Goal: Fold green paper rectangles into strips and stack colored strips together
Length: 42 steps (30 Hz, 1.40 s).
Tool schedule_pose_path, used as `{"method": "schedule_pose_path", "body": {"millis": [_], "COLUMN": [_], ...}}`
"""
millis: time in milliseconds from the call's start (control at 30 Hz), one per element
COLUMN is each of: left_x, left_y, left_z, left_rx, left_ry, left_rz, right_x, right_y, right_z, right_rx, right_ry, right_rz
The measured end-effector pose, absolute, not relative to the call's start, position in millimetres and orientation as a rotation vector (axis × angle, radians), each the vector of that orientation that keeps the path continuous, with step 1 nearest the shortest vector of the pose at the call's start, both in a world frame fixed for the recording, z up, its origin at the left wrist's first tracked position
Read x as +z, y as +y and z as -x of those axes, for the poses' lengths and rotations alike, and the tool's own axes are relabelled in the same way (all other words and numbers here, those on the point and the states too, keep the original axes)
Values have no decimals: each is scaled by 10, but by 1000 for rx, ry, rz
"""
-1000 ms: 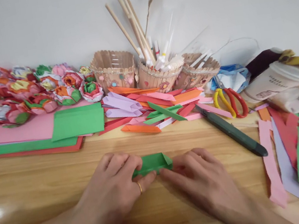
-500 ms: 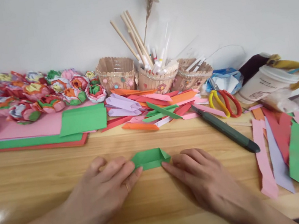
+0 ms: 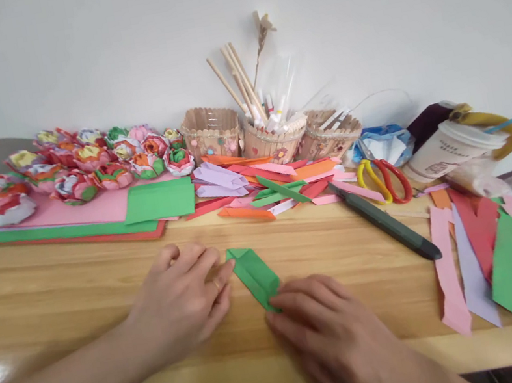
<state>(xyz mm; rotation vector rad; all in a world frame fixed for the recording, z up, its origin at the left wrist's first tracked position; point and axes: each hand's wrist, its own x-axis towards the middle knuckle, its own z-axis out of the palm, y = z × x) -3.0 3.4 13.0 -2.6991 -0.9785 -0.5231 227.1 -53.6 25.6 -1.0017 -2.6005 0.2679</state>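
Note:
A folded green paper strip [image 3: 256,276] lies slanted on the wooden table between my hands, its upper left end folded to a point. My right hand [image 3: 332,326] pinches its lower right end between thumb and fingers. With fingers curled and a little apart, my left hand [image 3: 188,296] has a fingertip at the strip's upper left end and does not grip it. Behind the hands lie a pile of folded coloured strips [image 3: 269,192] and a green paper stack [image 3: 159,200].
Paper flowers [image 3: 91,158] rest on coloured sheets [image 3: 59,230] at the left. Wooden baskets [image 3: 211,134] stand along the wall. Right of them are scissors [image 3: 385,180], a dark green cutter [image 3: 387,221], a cup [image 3: 453,147] and paper offcuts [image 3: 506,263].
The green strip has turned from level to slanted, its right end now lower. My right hand has moved down with that end, and my left hand has loosened from the strip. The view has shifted slightly.

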Motion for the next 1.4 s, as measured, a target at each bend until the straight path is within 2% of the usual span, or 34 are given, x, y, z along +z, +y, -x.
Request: {"method": "schedule_pose_path", "body": {"millis": [233, 333, 433, 667, 767, 967, 1200, 1400], "left_x": [98, 84, 99, 164, 166, 163, 174, 158], "left_y": [230, 357, 438, 293, 222, 214, 150, 97], "left_z": [-176, -213, -219, -52, 8, -26, -15, -4], "left_rx": [-487, -580, -653, -840, -917, -823, -698, -627], "left_ry": [-975, -895, -915, -995, -999, -1035, -762, -576], "left_rz": [2940, 3183, 3239, 3252, 3279, 3214, 3039, 2818], "right_x": [342, 309, 244, 187, 166, 140, 215, 238], "right_y": [-372, -117, 17, -170, -204, -147, -103, -8], "right_z": [-2199, -2356, -2431, -2483, -2507, -2523, -2534, -2548], "right_rx": [522, 401, 301, 55, 51, 140, 272, 253], "right_ry": [-2482, -2465, -2561, -2680, -2668, -2621, -2560, -2569], "right_rz": [807, 972, 955, 1010, 1045, 1026, 998, 912]}}
